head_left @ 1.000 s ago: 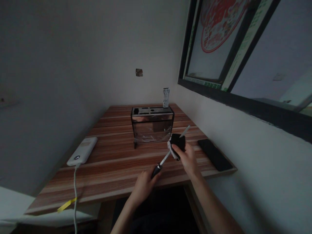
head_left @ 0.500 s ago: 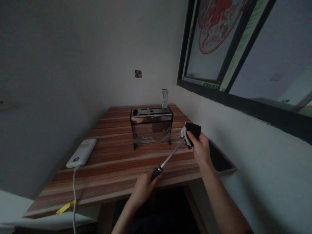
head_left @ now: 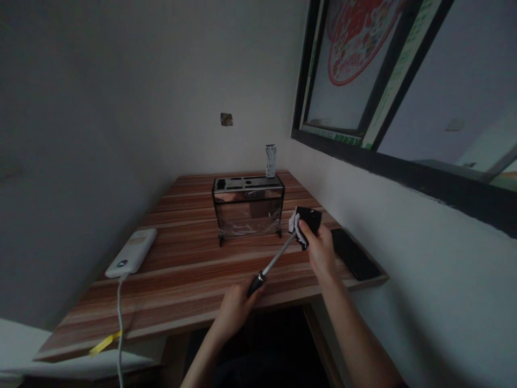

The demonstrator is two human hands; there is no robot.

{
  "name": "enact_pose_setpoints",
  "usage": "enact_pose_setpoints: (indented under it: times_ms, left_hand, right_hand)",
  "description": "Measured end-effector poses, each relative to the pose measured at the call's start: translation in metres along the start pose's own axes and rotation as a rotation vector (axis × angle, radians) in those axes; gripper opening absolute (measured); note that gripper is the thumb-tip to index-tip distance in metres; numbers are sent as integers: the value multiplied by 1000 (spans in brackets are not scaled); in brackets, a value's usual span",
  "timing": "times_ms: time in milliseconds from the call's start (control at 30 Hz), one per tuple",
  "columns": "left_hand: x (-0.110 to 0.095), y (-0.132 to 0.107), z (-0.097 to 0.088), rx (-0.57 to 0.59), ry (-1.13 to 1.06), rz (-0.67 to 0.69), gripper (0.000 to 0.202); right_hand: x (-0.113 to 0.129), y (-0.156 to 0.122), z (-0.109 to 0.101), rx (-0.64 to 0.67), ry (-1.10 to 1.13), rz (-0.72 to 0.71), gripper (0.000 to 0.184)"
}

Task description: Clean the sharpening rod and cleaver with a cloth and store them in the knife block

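Note:
My left hand (head_left: 235,308) is closed around the black handle of a sharpening steel (head_left: 278,255), near the table's front edge. Its thin metal rod slants up and to the right. My right hand (head_left: 321,249) pinches a black and white cloth (head_left: 309,216) around the far part of the rod, so the tip is hidden. Behind the steel stands a knife block (head_left: 248,213) with a slotted top and a see-through front. A pale, wrapped-looking piece (head_left: 270,160) rises upright at the block's right end; I cannot tell its kind.
The wood-grain table (head_left: 177,258) meets walls at its back and sides. A white power bank (head_left: 132,252) with a cable (head_left: 120,312) and yellow tag (head_left: 105,343) lies left. A black phone (head_left: 355,256) lies at the right edge, below a dark-framed window (head_left: 335,143).
My right hand and the cloth have moved left and slightly down along the rod, toward the handle. More of the phone shows now. The view has shifted slightly.

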State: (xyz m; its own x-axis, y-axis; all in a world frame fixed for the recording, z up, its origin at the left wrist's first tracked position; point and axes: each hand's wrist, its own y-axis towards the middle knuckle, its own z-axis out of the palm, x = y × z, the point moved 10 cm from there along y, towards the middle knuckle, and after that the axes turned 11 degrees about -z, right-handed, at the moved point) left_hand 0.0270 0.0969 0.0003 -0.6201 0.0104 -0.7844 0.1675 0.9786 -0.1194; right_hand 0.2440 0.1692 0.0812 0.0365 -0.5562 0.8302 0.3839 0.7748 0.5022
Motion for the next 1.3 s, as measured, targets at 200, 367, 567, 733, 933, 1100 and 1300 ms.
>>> enact_pose_setpoints:
  times_ms: [200, 367, 567, 733, 933, 1100, 1300]
  left_hand:
    - [7, 4, 0, -15, -23, -17, 27]
    - [5, 5, 0, -10, -44, -18, 29]
    - [5, 4, -2, -17, -79, -30, 26]
    - [3, 2, -1, 5, -100, -9, 25]
    - [4, 3, -1, 2, -80, -7, 25]
    - [4, 3, -1, -1, -68, -5, 26]
    - [5, 5, 1, 0, -2, -20, 29]
  right_hand:
    - [-11, -45, 39, 206, -27, 53, 27]
    - [-18, -76, 47, 203, -121, 104, 30]
    - [-18, -101, 58, 241, -156, 127, 37]
    - [-21, -107, 58, 217, -151, 145, 38]
    - [-16, -104, 57, 232, -124, 145, 35]
    - [-15, -98, 55, 235, -102, 150, 36]
    - [-15, -80, 45, 230, -119, 121, 34]
